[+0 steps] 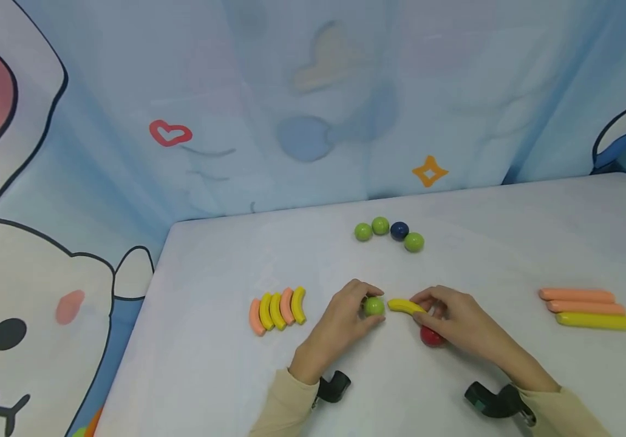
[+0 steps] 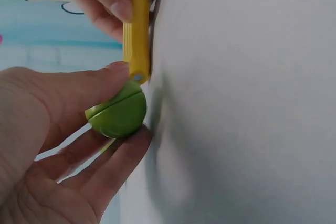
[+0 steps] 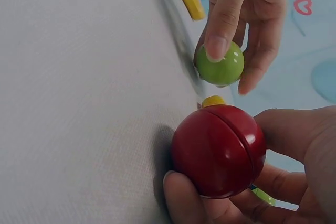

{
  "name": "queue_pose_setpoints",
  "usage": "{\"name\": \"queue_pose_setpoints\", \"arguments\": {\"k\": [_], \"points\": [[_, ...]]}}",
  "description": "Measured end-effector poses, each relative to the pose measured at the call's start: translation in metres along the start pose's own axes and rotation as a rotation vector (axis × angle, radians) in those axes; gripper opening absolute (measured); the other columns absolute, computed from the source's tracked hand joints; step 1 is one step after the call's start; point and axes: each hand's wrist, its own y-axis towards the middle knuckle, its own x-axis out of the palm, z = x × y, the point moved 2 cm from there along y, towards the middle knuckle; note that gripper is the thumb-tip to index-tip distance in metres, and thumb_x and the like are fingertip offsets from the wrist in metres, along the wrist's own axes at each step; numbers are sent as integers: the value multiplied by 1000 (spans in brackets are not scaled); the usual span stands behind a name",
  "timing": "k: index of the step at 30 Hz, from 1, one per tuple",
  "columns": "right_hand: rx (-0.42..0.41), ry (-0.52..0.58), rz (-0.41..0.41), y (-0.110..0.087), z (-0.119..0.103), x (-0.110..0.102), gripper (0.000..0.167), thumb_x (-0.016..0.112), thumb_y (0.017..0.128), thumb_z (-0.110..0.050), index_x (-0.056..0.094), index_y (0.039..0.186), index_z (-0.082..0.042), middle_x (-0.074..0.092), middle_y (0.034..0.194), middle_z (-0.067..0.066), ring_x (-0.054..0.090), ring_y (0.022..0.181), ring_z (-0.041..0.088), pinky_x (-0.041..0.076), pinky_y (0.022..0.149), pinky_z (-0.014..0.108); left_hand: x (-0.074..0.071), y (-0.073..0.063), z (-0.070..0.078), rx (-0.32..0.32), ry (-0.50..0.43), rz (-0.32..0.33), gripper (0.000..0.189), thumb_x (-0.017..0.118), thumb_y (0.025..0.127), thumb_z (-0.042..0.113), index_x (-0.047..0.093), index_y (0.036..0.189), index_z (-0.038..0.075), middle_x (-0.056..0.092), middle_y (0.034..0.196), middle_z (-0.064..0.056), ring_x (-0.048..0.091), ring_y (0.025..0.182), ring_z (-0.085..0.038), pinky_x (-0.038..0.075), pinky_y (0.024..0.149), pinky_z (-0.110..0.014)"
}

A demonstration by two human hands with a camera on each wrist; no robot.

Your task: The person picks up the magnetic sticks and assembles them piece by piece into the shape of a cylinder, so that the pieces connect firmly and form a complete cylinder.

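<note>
My left hand (image 1: 345, 318) pinches a glossy green ball (image 1: 374, 306) between thumb and fingers; a thin seam runs across the ball in the left wrist view. Just to its right, my right hand (image 1: 457, 321) pinches a short, curved yellow toy stick (image 1: 404, 306). The stick's near end points at the green ball, and a small round grey spot shows on that end in the left wrist view. A larger red ball (image 3: 218, 150), also seamed, sits right at the stick's other end, among the right fingers. In the head view the right hand partly hides it.
Farther back on the white table (image 1: 209, 261) lie several balls: green ones (image 1: 414, 242) and a dark blue one (image 1: 399, 230). A row of curved yellow and orange sticks (image 1: 274, 311) lies left. Straight orange sticks (image 1: 577, 295) and a yellow one (image 1: 597, 321) lie far right.
</note>
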Motion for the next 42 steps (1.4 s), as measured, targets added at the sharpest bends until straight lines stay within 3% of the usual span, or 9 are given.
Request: {"name": "queue_pose_setpoints", "arguments": {"k": [8,21,29,32,38,42], "points": [[5,21,6,2,2,4,28,77,95,-15,71,119,-1,66,96,0,54,78,15,45,57,23,7,-3,-8,-50,-73,57,34,81,93,13,72,124,5,64,113,-2,58,92,-5,51,83,-15],[-43,51,12,12,-3,5,29,76,95,-12,70,122,-1,68,101,2,55,79,12,47,59,23,5,-2,-12,-24,-66,135,33,81,92,12,71,122,2,65,114,-6,60,93,-7,53,85,-17],[-57,31,42,13,-3,6,29,77,95,-12,70,121,1,69,101,2,55,78,10,47,58,23,4,-2,-13,-26,-118,130,33,77,95,11,68,125,1,66,117,-8,65,103,-10,53,91,-17],[-69,32,48,13,-2,7,29,77,95,-11,70,121,1,70,103,4,56,78,9,48,59,23,4,-2,-11,-6,-38,127,31,75,97,13,67,125,4,64,119,-6,63,107,-10,52,95,-18],[-99,37,56,13,-2,6,29,78,95,-9,70,121,1,70,106,5,56,79,8,48,60,23,3,-1,-3,79,230,177,30,81,93,16,73,121,7,63,118,-2,60,108,-14,50,95,-16],[-107,28,51,13,-3,6,30,77,95,-9,69,122,1,69,106,4,56,80,9,48,60,23,1,0,-2,75,258,191,33,85,90,17,76,119,5,65,113,-2,62,103,-13,51,92,-15]]}}
